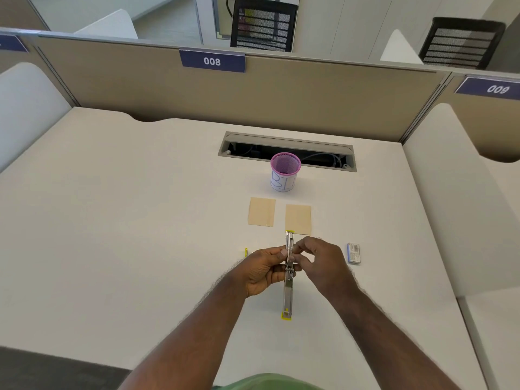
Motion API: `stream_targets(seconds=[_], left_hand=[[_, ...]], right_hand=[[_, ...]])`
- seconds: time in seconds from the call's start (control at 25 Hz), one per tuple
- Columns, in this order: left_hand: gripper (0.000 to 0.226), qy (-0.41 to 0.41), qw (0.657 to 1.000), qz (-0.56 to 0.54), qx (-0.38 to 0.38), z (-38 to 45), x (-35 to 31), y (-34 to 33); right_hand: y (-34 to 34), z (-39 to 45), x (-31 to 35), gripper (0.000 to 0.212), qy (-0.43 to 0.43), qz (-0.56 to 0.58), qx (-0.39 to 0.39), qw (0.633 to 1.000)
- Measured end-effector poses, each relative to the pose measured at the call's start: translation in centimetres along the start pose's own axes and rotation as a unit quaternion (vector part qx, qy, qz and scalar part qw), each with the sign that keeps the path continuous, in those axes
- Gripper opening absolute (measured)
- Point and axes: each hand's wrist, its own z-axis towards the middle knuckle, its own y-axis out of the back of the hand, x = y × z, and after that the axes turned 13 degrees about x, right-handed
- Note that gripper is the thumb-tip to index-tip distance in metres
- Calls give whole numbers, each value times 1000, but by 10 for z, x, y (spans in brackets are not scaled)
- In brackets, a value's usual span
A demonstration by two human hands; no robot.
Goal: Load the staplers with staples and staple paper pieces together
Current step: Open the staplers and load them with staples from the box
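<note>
A yellow-tipped metal stapler (288, 294) is swung fully open into one long strip above the desk. My left hand (263, 270) grips it around the hinge from the left. The fingertips of my right hand (319, 263) pinch at the upper half of the stapler, over its staple channel; whether they hold staples is hidden. Two tan paper pieces (261, 211) (298, 219) lie side by side just beyond the stapler. A small blue staple box (353, 253) lies to the right. A sliver of a second yellow item (246, 252) peeks out left of my left hand.
A pink mesh cup (284, 172) with a white paper label stands behind the papers. Behind it is an open cable slot (287, 150) in the white desk (126, 220). Beige partition walls close the desk at the back and sides.
</note>
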Motion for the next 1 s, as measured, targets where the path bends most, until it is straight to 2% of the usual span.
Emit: stream_targets(seconds=[0.12,0.28,0.4,0.48,0.64,1.0], left_hand=[[35,-16,1000,-2,0,1,-6,1],[33,-27,999,-20,0,1,-8,3],[28,-29,999,-12,8,0,-5,2],[28,-29,999,3,26,1,-6,-1],[26,-24,999,19,43,2,-9,-6],[30,-16,997,55,42,1,-13,-12]], right_hand=[[-4,-5,3,25,34,10,4,999],[-1,-10,-2,13,84,-35,16,996],[5,-9,-1,4,49,45,-6,998],[8,-4,0,19,33,58,-47,997],[14,8,5,15,7,0,-64,998],[13,8,16,25,-16,-189,-58,980]])
